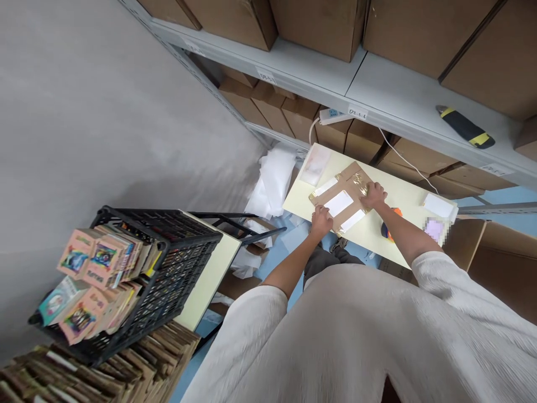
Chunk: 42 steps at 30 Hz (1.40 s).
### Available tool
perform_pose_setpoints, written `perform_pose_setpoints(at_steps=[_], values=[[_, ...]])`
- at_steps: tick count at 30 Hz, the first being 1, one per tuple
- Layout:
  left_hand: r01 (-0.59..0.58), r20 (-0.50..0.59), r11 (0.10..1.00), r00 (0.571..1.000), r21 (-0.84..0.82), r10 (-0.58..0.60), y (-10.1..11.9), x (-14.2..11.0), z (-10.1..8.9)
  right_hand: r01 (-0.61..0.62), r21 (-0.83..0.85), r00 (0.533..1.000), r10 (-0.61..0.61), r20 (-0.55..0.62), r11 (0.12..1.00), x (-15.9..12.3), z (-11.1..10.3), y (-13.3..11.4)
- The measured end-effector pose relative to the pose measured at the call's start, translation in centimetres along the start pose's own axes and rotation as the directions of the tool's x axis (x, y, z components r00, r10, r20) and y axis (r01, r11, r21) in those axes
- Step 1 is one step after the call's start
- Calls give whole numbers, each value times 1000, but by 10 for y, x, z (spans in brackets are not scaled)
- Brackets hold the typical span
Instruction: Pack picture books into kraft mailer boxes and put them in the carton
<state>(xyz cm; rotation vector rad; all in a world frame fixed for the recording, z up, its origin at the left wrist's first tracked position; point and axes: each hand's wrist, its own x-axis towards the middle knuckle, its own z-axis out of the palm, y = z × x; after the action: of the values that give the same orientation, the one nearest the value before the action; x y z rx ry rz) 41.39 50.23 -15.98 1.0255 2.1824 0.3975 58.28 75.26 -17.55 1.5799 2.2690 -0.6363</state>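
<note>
With both forearms extended forward, left hand [321, 220] and right hand [375, 195] grip near-edge and right-side portions of the cardboard piece [349, 187], lying on the pale tabletop [380, 229]. Beyond: grey shelving [310, 59] holding boxes [319, 25]. Leftward: black crate [168, 274] with books [103, 257]; grey wall [104, 112].
</note>
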Motion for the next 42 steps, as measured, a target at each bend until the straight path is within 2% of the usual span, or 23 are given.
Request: perform_pose_setpoints(at_steps=[4,8,14,19,24,27,31,37,42], values=[[-37,-118,999,992,6,38,-2,-6,-5,-38,-11,999,38,0,999,-2,1,2],[-101,-154,994,982,38,106,-2,4,-24,-98,20,995,97,27,995,-13,3,-2],[-187,-134,979,971,75,196,-6,46,-64,-297,123,955,292,57,947,-53,17,-20],[-264,-22,955,963,135,269,-4,89,-86,-474,245,880,449,153,846,-91,33,-43],[-327,123,935,942,138,311,-3,115,-88,-600,352,798,567,201,719,-116,41,-53],[-368,205,924,917,102,342,-4,123,-86,-630,396,768,610,194,668,-124,42,-53],[-410,282,910,882,63,378,-7,130,-86,-604,465,770,623,134,647,-128,42,-52],[-336,337,934,899,123,279,-14,129,-86,-568,523,779,620,94,635,-129,40,-50],[-296,380,947,896,124,231,-14,122,-84,-554,536,785,613,82,637,-125,39,-48]])
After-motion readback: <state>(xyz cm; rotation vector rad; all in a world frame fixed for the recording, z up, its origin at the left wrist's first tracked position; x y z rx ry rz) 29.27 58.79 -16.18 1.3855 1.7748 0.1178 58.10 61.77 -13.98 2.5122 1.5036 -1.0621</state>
